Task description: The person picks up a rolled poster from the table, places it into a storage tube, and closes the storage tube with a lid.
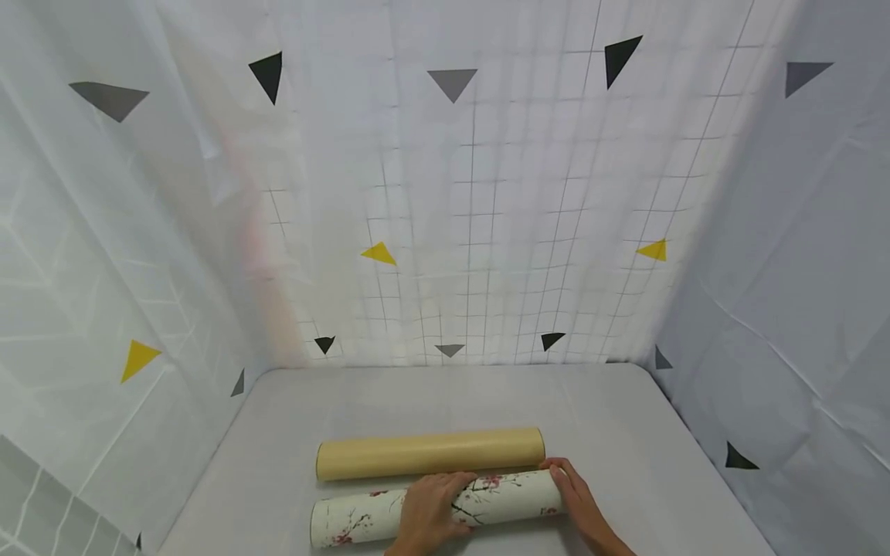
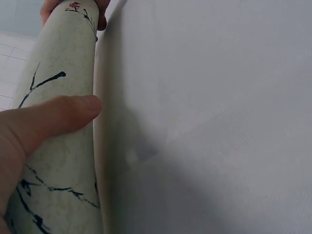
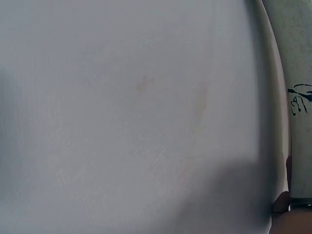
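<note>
A pale cylindrical tube (image 1: 511, 498) printed with dark branches and red blossoms lies crosswise near the front of the table. My left hand (image 1: 427, 513) grips it around the middle; in the left wrist view the thumb (image 2: 63, 114) lies across the printed tube (image 2: 63, 170). At its right end, my right hand (image 1: 580, 506) holds the tube, with fingers on the far side. Only a bit of that hand (image 3: 292, 222) and the tube's edge (image 3: 300, 141) show in the right wrist view. Just behind lies a plain yellow tube (image 1: 431, 454), touched by neither hand.
The white table (image 1: 278, 409) has rounded back corners. White sheeting (image 1: 452, 293) with grid lines and black, grey and yellow triangles rises behind it. More sheeting hangs at the left (image 1: 83, 270) and right (image 1: 779, 255).
</note>
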Demonstrator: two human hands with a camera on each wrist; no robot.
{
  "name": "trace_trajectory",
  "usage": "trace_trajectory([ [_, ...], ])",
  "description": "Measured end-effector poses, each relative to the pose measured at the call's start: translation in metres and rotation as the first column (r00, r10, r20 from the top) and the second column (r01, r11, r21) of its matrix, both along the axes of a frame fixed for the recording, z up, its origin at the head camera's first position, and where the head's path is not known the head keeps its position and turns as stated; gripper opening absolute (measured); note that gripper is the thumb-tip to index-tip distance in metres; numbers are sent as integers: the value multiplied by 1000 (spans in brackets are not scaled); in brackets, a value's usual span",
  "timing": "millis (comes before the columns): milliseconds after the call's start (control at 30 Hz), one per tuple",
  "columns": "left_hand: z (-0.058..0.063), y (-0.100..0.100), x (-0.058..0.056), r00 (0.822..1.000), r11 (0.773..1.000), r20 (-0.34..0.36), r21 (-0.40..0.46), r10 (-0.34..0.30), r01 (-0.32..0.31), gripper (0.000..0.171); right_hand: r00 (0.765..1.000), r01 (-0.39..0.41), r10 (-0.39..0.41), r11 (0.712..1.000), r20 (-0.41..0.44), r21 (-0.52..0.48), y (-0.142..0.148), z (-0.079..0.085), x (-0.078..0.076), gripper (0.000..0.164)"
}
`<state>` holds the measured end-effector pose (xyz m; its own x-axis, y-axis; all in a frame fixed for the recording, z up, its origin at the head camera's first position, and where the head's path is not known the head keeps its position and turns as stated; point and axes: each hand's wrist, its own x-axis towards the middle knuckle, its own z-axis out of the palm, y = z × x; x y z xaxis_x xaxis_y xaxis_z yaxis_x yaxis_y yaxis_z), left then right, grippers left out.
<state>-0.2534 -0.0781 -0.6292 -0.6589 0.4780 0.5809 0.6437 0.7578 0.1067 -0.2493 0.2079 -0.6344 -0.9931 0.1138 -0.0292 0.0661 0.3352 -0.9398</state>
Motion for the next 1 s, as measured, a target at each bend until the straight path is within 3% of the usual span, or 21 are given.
trace_trajectory([
  [300, -5, -1, 0, 1000, 999, -11, -37, 6, -6, 88, 1000, -6, 6, 996, -6, 84, 3, -10, 0, 35],
  [633, -5, -2, 1, 999, 998, 45, -60, 8, -5, 86, 1000, -20, 20, 988, -1, 154, 7, -15, -3, 39],
  [867, 1, -6, -4, 992, 995, 93, 58, -82, 77, 81, 991, -11, 32, 987, -131, 158, 8, -6, -7, 34],
  [1000, 5, -7, -5, 989, 988, 108, 123, -103, 90, 54, 985, 30, 13, 969, -170, 246, 10, 7, -13, 37],
])
